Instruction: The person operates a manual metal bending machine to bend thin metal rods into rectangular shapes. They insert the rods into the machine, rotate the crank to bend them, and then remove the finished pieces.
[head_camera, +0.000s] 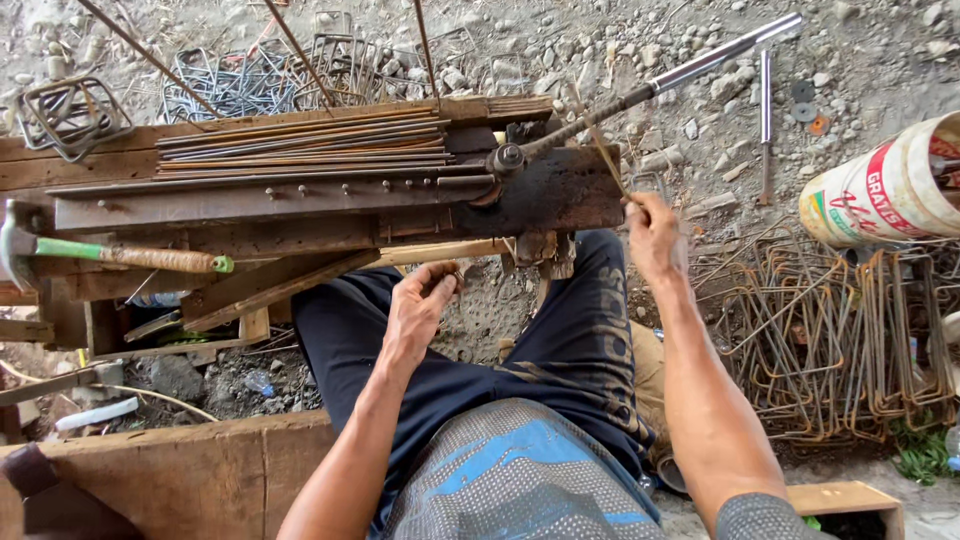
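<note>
A thin, rusty steel rod (603, 150) slants up across the dark iron plate of the bending jig (560, 190), at the right end of the bench. The right hand (652, 235) pinches the rod's lower end, fingers closed on it just beside the plate's right edge. The left hand (420, 305) hangs lower, over the person's dark trousers and under the bench edge, its fingertips curled together; whether it holds anything cannot be told. From the jig's pivot a ribbed bar sleeved in a smooth grey pipe, the lever (690, 70), runs up to the right. Straight brown rods (300, 150) lie bundled lengthwise on the rough wooden bench (250, 260), and a hammer (110, 255) with a green-taped handle rests at its left. Bent rectangular stirrups (830, 340) are stacked at right on the gravel, near a white bucket (890, 190).
</note>
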